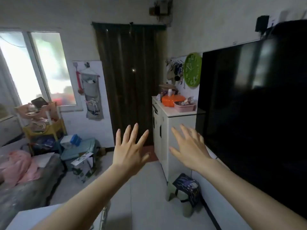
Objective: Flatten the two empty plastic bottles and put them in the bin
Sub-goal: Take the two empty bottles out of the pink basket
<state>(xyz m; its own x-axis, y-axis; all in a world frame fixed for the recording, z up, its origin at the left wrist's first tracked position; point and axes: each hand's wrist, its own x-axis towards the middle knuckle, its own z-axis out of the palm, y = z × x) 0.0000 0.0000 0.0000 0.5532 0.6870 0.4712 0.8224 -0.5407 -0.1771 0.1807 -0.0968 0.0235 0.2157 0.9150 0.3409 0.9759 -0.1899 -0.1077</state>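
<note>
Both my hands are stretched out in front of me at mid-height, backs toward the camera. My left hand (131,150) has its fingers spread and holds nothing. My right hand (191,148) is also spread and empty, in front of the white cabinet (176,123). No plastic bottle shows anywhere in this view, and I see no bin that I can identify.
A dark curtain (129,80) hangs over the doorway ahead. A large black TV screen (252,103) fills the right. A small stool with a dark cushion (186,191) stands on the tiled floor. Left are a bed with pink cloth (18,165), a cluttered shelf rack (41,123) and boxes (83,165).
</note>
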